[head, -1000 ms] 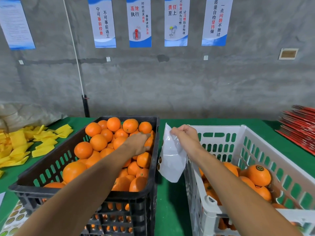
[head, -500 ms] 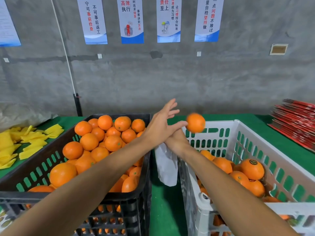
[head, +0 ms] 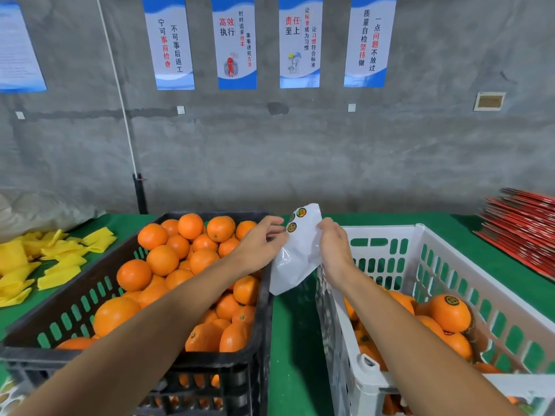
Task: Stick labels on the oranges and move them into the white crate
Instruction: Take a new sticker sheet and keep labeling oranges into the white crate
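A black crate (head: 75, 298) on the left is heaped with unlabelled oranges (head: 162, 259). To the right, the white crate (head: 387, 232) holds several oranges, one showing a round label (head: 450, 313). Between the crates, at their far ends, my right hand (head: 333, 247) grips a white label sheet (head: 295, 262) that carries a few round stickers near its top. My left hand (head: 261, 244) reaches to the sheet's left edge, fingertips at the lower sticker (head: 292, 227); whether it pinches it is unclear.
Yellow foam nets (head: 45, 259) lie scattered on the green table at the left. A stack of flat red cartons (head: 522, 226) sits at the far right. A grey wall with posters stands behind. A narrow strip of green cloth (head: 294, 340) runs between the crates.
My left hand tossed an orange toward the white crate, then came back to the label sheet. My right hand raised the sheet, turning its sticker side into view.
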`<action>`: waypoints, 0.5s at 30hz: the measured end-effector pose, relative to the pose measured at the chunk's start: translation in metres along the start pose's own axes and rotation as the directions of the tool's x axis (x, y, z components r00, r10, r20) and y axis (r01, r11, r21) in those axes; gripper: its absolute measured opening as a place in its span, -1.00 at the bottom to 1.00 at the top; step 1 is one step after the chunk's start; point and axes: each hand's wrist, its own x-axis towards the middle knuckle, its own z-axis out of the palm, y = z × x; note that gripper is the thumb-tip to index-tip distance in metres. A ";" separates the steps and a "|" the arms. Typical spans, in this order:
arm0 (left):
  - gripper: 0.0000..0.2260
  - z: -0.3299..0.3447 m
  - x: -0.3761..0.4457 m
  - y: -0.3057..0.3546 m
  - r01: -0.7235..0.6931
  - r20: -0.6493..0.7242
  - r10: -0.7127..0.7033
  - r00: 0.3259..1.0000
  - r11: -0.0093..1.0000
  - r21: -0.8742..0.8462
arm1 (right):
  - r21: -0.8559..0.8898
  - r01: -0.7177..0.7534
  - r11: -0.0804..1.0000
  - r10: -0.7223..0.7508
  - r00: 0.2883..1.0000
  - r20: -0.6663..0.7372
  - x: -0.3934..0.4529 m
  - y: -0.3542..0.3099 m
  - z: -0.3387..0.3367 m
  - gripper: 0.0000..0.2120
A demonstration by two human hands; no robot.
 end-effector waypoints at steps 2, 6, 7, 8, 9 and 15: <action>-0.45 0.004 -0.001 0.004 -0.004 0.013 0.005 1.000 0.998 -0.061 | 0.142 -0.066 0.988 0.068 0.998 -0.003 0.000 -0.004 0.000 -0.84; -0.43 0.008 -0.003 0.018 -0.101 -0.045 0.098 0.994 0.993 -0.059 | 0.284 -0.140 0.949 0.129 0.990 0.054 -0.001 -0.010 -0.004 -0.75; -0.50 0.009 -0.004 0.021 -0.145 -0.064 0.143 0.988 0.989 -0.032 | 0.279 -0.117 0.953 0.100 0.992 0.073 -0.002 -0.010 -0.004 -0.73; -0.56 0.009 -0.004 0.024 -0.186 -0.080 0.185 0.980 0.983 -0.008 | 0.265 -0.074 0.961 0.053 0.995 0.087 -0.003 -0.010 -0.004 -0.72; -0.62 0.009 -0.004 0.026 -0.220 -0.090 0.221 0.971 0.975 0.016 | 0.246 -0.022 0.969 -0.002 0.995 0.096 -0.005 -0.009 -0.004 -0.74; -0.68 0.009 -0.004 0.029 -0.280 -0.115 0.297 0.948 0.949 0.147 | 0.020 0.188 0.982 -0.189 0.977 0.094 -0.007 -0.002 -0.007 -0.86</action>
